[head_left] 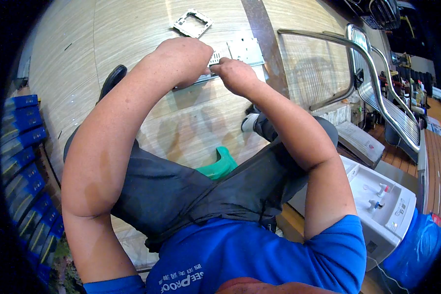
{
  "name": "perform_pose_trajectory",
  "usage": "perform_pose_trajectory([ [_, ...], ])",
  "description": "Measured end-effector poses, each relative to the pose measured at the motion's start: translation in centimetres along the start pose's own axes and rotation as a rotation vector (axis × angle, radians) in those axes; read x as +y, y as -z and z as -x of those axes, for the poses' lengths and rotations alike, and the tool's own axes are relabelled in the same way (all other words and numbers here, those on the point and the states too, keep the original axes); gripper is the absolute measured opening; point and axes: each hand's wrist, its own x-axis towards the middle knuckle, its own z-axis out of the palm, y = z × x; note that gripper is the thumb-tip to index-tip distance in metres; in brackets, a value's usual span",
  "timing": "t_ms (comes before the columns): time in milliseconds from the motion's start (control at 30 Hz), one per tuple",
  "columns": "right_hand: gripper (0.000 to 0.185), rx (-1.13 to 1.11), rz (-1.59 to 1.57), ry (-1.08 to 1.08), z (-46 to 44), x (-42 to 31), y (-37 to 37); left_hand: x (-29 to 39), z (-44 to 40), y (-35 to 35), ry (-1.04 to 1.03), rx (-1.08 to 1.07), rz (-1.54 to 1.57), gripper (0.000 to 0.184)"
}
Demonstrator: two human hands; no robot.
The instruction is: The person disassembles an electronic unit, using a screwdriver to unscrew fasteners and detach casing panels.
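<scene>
Both of my hands meet over the floor beyond my knees, at a flat silver metal part (204, 78) with a slotted plate (214, 58) beside it. My left hand (188, 58) is curled with its back toward me, so its fingertips are mostly hidden. Fingers bent into a pinch, my right hand (236, 76) almost touches the left one; what is between them is too small to name. A cream plastic frame (193, 23) with a square opening lies just past my left hand. Past the right hand lies a pale metal plate (246, 51) with small holes.
A green plastic stool (219, 164) shows between my legs. To the right stand a chrome-framed chair (372, 83), a cardboard box (355, 139) and a white water dispenser (377, 198). Blue boxes (27, 142) are stacked along the left. A blue plastic bag (419, 250) sits at lower right.
</scene>
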Motion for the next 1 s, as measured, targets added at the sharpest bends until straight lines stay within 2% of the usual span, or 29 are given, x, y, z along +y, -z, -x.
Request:
perform_pose_trajectory([
  [133, 0.017, -0.018, 0.012, -0.01, -0.2, 0.0, -0.1, 0.0, -0.2, -0.3, 0.002, -0.003, -0.019, 0.028],
  [200, 0.017, -0.129, 0.026, -0.096, -0.4, -0.4, 0.5, 0.0, -0.2, -0.1, 0.001, -0.005, -0.029, 0.028],
  [300, 0.017, -0.152, 0.025, -0.105, -0.4, -0.5, 0.9, 0.1, -0.1, 0.1, 0.01, -0.035, -0.026, 0.029],
  [433, 0.017, -0.145, 0.01, -0.134, -0.3, -0.6, 0.9, 0.1, -0.1, 0.1, 0.009, -0.031, -0.01, 0.029],
  [600, 0.017, -0.04, 0.03, -0.017, -0.1, -0.1, 0.2, 0.1, -0.1, -0.2, 0.005, -0.009, -0.02, 0.029],
  [1000, 0.015, -0.09, 0.033, -0.047, -0.2, 0.0, -0.1, 0.2, 0.0, 0.1, 0.005, -0.034, -0.016, 0.029],
])
